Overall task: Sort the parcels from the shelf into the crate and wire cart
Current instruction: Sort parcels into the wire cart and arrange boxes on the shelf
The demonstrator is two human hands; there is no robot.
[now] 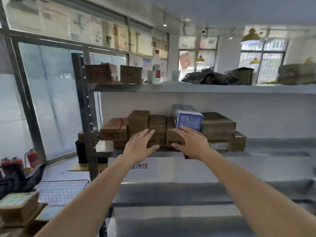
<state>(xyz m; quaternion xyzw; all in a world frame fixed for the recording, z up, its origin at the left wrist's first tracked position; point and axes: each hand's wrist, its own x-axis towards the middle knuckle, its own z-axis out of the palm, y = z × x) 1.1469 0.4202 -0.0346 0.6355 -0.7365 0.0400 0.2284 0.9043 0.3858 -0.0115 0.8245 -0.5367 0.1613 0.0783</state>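
A metal shelf fills most of the view, its dark upright post at the left. On its middle board, right of that post, a stack of brown cardboard parcels sits packed side by side, with a blue and white box lying tilted on top of them, right of centre. More brown boxes, a white bottle with a red cap and a dark heap stand on the board above. Below the stack, a white sign with printed characters hangs on the shelf's front.

Left of the post and lower down, the wire cart shows its mesh top, with flat brown parcels piled beside it at the picture's edge. Red fire extinguishers stand on the floor further back.

Both arms reach toward the stack. The left hand has its fingers straight and spread, tips against the front of a low parcel, gripping nothing. The right hand is likewise spread wide, fingers laid over a neighbouring parcel, fingertips just beside the blue box's lower edge, thumb below the parcel's front; whether it presses cannot be told.
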